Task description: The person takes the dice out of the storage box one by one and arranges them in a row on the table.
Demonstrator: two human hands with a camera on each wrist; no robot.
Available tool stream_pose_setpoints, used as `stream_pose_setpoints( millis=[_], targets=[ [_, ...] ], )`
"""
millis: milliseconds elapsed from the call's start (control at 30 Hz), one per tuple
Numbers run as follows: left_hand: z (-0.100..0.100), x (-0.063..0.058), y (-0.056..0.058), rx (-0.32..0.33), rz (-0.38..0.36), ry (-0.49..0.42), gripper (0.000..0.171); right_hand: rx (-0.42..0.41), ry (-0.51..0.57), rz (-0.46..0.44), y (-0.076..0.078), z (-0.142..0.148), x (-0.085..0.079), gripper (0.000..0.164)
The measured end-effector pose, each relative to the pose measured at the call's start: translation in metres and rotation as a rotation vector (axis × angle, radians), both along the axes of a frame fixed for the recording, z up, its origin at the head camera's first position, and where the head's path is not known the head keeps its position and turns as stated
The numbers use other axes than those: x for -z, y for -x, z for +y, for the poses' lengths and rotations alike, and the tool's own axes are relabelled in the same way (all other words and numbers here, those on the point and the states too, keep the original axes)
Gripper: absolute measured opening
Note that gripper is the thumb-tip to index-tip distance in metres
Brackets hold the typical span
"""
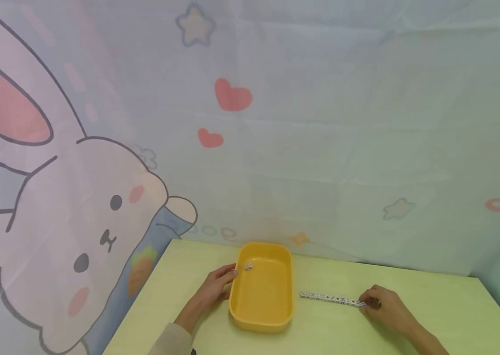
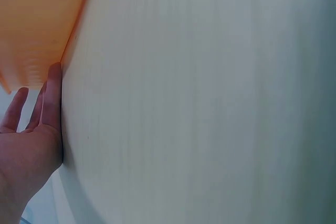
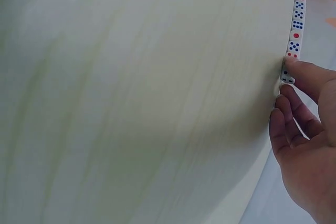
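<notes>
A row of several white dice (image 1: 332,298) with red and blue pips runs along the table, right of a yellow tray (image 1: 292,296). My right hand (image 1: 385,308) is at the row's right end. In the right wrist view, its thumb and index finger pinch the end die (image 3: 287,78), while the other fingers curl below. My left hand (image 1: 214,288) rests against the tray's left side, fingertips at the rim. Its fingers (image 2: 52,95) look nearly straight in the left wrist view. A few small dice (image 1: 248,266) lie inside the tray near its upper left.
The light yellow-green table (image 1: 445,305) carries the tray and dice. Behind it hangs a pale cloth backdrop (image 1: 343,148) printed with a rabbit, hearts and stars, meeting the table's back edge.
</notes>
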State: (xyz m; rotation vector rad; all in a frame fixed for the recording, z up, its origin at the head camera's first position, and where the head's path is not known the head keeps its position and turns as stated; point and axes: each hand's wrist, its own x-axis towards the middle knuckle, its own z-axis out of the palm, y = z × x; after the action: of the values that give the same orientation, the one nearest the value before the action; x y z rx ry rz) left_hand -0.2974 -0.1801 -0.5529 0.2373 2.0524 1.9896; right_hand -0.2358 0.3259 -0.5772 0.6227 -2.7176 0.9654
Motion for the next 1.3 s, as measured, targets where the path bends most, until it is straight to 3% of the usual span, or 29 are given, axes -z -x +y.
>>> stream_pose_setpoints(
  millis=[233,367,633,1133,1300],
  targets=[
    [-0.001,0.0,-0.003,0.002,0.006,-0.005,0.06,0.057,0.013,-0.04,0.002,-0.011,-0.01,0.032],
    [0.0,0.001,-0.003,0.002,-0.003,-0.009,0.06,0.081,0.059,-0.011,0.007,-0.029,-0.023,0.035],
    [-0.001,0.0,-0.005,0.006,-0.013,-0.009,0.059,0.016,0.137,0.091,0.015,-0.09,-0.045,0.031],
    [-0.007,0.001,-0.007,-0.005,0.003,0.005,0.06,-0.115,0.288,0.083,0.05,-0.196,-0.063,0.03],
    [-0.005,0.0,-0.008,0.008,0.004,0.002,0.059,-0.126,0.337,0.016,0.055,-0.219,-0.064,0.032]
  ],
)
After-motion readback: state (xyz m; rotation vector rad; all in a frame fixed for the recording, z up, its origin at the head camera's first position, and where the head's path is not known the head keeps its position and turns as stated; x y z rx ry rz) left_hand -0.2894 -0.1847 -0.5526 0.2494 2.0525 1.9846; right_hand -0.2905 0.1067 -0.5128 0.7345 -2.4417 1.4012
